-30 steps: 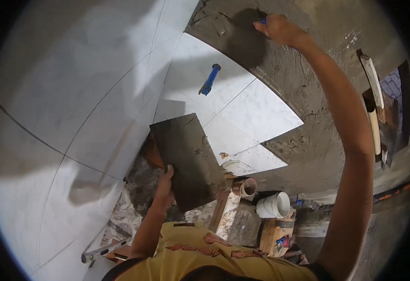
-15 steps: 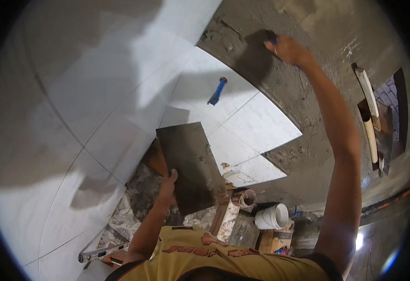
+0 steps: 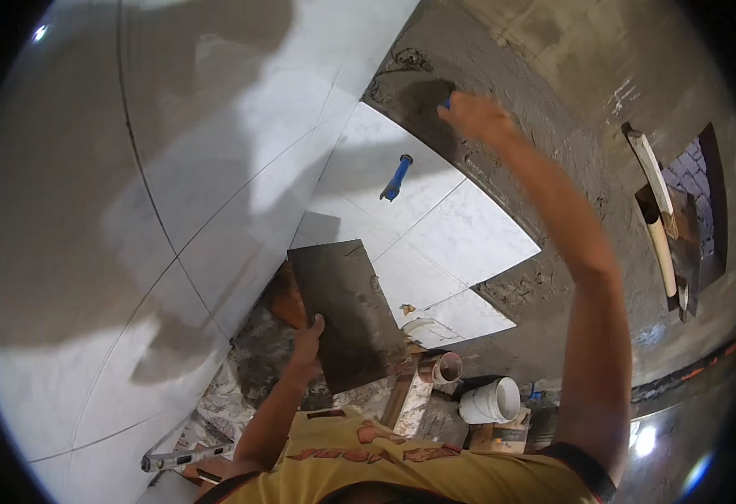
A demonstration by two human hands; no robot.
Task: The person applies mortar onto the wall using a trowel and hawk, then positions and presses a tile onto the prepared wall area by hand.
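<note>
On the mortar-covered wall (image 3: 544,151), at the upper right, my right hand (image 3: 481,118) is closed round a tool with a blue handle (image 3: 446,104). Its working end is hidden by the hand and shadow. My left hand (image 3: 307,344) grips the left edge of a flat rectangular slab (image 3: 343,311) smeared with grey mortar, thumb on top. Whether this is a tile or a board, I cannot tell. White marbled tiles (image 3: 452,227) cover the wall below my right hand, and a blue pipe fitting (image 3: 397,178) sticks out from them.
Large pale tiles (image 3: 175,210) cover the wall on the left. A white bucket (image 3: 489,401) and a smaller container (image 3: 442,368) stand low in the middle. A spirit level (image 3: 179,459) lies at the lower left. Wood pieces (image 3: 655,181) stand by a wall opening (image 3: 694,189) at right.
My right hand has moved left along the mortared wall toward the corner with the blue-handled tool. My left hand keeps hold of the slab. The view has shifted slightly.
</note>
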